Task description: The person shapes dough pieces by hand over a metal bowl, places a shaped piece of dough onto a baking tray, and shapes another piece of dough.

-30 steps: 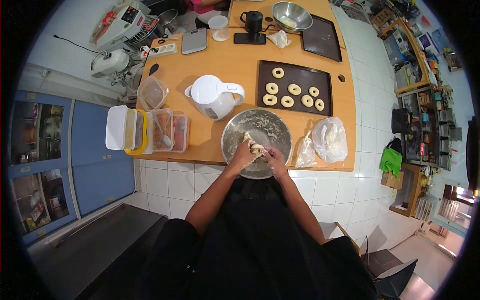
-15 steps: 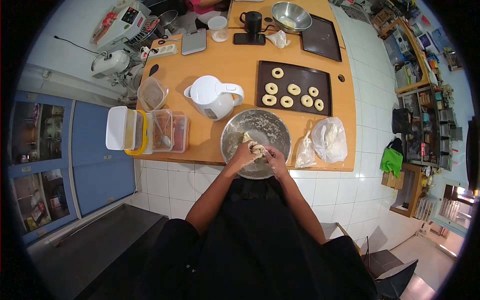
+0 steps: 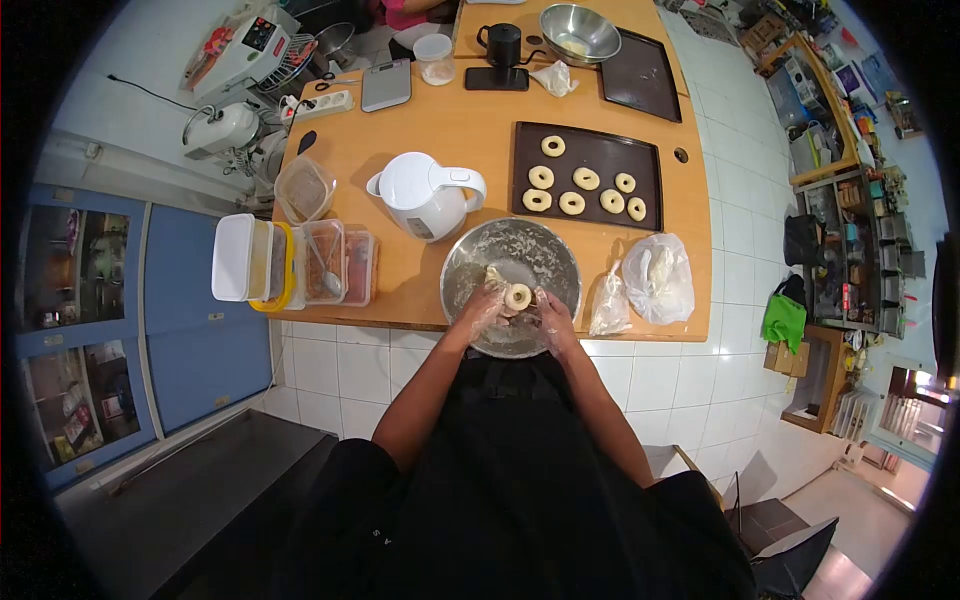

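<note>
Dough ring (image 3: 511, 300) near the middle of the frame — pinched in the half-curled left hand (image 3: 482, 309), right hand (image 3: 555, 320) close beside, its grip impossible to tell, steel bowl (image 3: 573, 268) beneath both.

Dough ring (image 3: 517, 307) pale cream; bowl (image 3: 547, 251) silver; tray (image 3: 605, 152) dark brown; kettle (image 3: 413, 192) white.

L hand (image 3: 484, 305) nr. R hand (image 3: 553, 320), prob. curled

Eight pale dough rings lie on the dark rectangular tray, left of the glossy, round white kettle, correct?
Not quite: the head view shows the dark rectangular tray, with its eight pale dough rings, right of the glossy, round white kettle, not left.
</note>
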Demonstrator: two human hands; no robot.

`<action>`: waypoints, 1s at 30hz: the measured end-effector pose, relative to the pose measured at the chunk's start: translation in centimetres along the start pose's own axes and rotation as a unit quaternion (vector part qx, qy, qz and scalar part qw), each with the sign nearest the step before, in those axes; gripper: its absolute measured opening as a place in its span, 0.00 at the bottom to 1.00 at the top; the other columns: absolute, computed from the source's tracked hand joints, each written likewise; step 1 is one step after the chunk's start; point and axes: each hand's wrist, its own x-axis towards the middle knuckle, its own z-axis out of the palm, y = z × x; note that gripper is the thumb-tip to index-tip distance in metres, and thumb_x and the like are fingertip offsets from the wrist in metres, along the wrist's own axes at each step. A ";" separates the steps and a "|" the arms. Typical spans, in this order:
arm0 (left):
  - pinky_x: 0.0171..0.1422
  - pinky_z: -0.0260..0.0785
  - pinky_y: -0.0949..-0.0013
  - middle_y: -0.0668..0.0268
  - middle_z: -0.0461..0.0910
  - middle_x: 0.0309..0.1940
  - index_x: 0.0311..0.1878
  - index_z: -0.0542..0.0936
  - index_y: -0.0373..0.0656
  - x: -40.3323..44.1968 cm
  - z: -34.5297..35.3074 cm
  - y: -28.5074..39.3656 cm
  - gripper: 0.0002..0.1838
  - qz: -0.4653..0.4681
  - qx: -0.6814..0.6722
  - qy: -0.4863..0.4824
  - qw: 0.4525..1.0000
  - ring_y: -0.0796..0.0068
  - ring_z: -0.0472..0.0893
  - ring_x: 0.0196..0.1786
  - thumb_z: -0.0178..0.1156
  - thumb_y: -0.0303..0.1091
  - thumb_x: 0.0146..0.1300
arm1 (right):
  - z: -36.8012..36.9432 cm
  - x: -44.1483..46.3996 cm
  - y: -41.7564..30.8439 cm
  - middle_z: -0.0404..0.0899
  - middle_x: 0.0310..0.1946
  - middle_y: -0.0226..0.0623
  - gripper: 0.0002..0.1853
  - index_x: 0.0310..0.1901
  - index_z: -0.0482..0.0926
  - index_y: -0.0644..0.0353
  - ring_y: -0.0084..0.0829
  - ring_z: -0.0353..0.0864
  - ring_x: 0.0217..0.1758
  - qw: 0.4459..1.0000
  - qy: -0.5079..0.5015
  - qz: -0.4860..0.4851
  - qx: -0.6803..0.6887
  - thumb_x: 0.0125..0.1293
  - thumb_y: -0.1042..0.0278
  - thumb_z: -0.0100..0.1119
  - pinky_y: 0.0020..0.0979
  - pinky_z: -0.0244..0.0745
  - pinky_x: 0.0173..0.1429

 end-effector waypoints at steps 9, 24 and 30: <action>0.42 0.75 0.67 0.60 0.81 0.43 0.53 0.73 0.35 -0.2 0.9 0.9 0.20 0.069 0.249 0.015 0.966 0.70 0.82 0.41 0.62 0.31 0.58 | 0.1 -0.4 -0.5 0.78 0.44 0.26 0.16 0.56 0.75 0.56 0.20 0.75 0.44 0.989 -0.009 -0.028 -0.142 0.72 0.60 0.51 0.25 0.71 0.46; 0.48 0.72 0.65 0.55 0.82 0.38 0.45 0.77 0.36 -0.2 0.8 1.7 0.18 0.128 0.409 0.058 0.902 0.62 0.83 0.43 0.64 0.25 0.48 | 0.5 0.1 0.0 0.78 0.45 0.29 0.17 0.56 0.74 0.58 0.20 0.75 0.46 0.993 -0.019 -0.017 -0.117 0.70 0.60 0.54 0.24 0.70 0.49; 0.46 0.73 0.67 0.55 0.82 0.38 0.47 0.76 0.36 -0.7 1.6 2.2 0.18 0.154 0.336 0.094 0.924 0.66 0.83 0.42 0.64 0.25 0.50 | 0.8 0.3 -0.5 0.78 0.46 0.30 0.17 0.56 0.74 0.60 0.22 0.77 0.45 0.995 -0.027 -0.007 -0.093 0.70 0.62 0.55 0.25 0.73 0.49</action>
